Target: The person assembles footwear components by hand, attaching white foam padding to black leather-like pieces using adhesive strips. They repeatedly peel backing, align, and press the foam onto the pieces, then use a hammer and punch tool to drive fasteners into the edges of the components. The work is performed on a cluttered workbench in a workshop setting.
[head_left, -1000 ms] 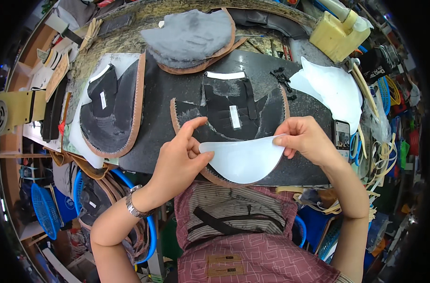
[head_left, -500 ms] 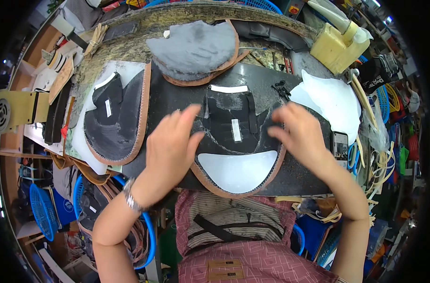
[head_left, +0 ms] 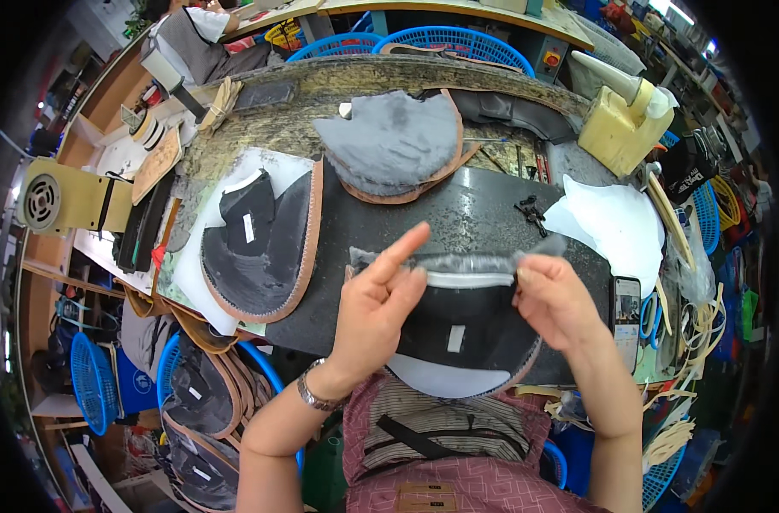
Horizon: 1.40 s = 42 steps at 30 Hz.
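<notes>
Before me, at the near edge of the dark work board (head_left: 355, 197), is a black shoe-upper piece (head_left: 432, 321) with a white strip along its top, a small white label and a brown rim. A white curved panel (head_left: 449, 379) shows at its lower end. Its top edge is raised, showing a fuzzy grey lining (head_left: 471, 263). My left hand (head_left: 374, 312) grips the left end of that edge, thumb by the white strip and index finger stretched out. Pinched in my right hand (head_left: 556, 299) is the right grey corner. Fingers behind the piece are hidden.
A similar black piece (head_left: 261, 248) lies on a white sheet at left. Fuzzy grey pieces (head_left: 398, 137) are stacked beyond. At right are a phone (head_left: 626, 308), blue-handled scissors (head_left: 653, 316), white sheets (head_left: 607, 214) and a yellow container (head_left: 616, 128). A person (head_left: 188, 43) sits far left.
Both hands were apart beside the piece lying flat; now they hold its top edge, lifted and tilted to show the grey lining. The view has shifted, showing more of the far side.
</notes>
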Motion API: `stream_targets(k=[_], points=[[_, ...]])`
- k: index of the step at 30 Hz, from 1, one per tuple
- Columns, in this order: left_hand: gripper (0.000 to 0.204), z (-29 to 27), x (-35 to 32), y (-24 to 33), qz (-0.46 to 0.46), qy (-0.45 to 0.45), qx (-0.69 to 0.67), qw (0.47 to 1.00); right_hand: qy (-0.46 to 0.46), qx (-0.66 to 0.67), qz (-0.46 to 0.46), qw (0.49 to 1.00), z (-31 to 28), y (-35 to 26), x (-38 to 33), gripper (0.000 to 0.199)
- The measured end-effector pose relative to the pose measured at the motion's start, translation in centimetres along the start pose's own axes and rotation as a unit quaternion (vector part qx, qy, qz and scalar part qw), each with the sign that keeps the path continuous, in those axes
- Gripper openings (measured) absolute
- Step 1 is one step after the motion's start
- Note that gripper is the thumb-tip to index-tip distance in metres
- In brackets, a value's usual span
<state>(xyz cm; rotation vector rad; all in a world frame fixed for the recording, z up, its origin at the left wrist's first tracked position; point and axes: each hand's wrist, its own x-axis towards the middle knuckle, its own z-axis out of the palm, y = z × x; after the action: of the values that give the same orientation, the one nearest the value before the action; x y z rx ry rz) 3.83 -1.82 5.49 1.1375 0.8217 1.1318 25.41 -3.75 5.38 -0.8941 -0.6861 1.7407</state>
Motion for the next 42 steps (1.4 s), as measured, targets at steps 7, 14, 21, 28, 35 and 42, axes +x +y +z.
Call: stream_targets(k=[7,14,21,28,35,42], points=[[0.027,-0.4,-2.1,2.1,0.225,-0.132,0.26,0.93,0.099,-0.286,-0.208,0.93,2.5,1.3,-1.6,0.019],[0.038,-1.7,-1.4,2.2,0.123,-0.157,0.256,0.946,-0.133,-0.171,0.009,0.976,0.0,-1.3,-0.3,0.037],[0.033,-2.6,3.9,-5.9,0.085,-0.041,0.434,0.896,-0.001,-0.485,-0.235,0.842,-0.3,2.1,0.8,0.024],[0.022,-3.7,4.7,-6.2,0.361,-0.193,0.578,0.706,-0.112,-0.799,-0.446,0.388,-3.0,3.7,4.7,0.019],[0.027,-3.8,5.4,-6.2,0.491,-0.29,0.682,0.458,-0.181,-0.809,-0.419,0.369,-3.3,3.4,4.9,0.025],[0.032,-4.1,7.0,-4.7,0.371,-0.431,0.587,0.576,-0.227,-0.798,-0.311,0.463,-4.3,0.9,2.4,0.046]])
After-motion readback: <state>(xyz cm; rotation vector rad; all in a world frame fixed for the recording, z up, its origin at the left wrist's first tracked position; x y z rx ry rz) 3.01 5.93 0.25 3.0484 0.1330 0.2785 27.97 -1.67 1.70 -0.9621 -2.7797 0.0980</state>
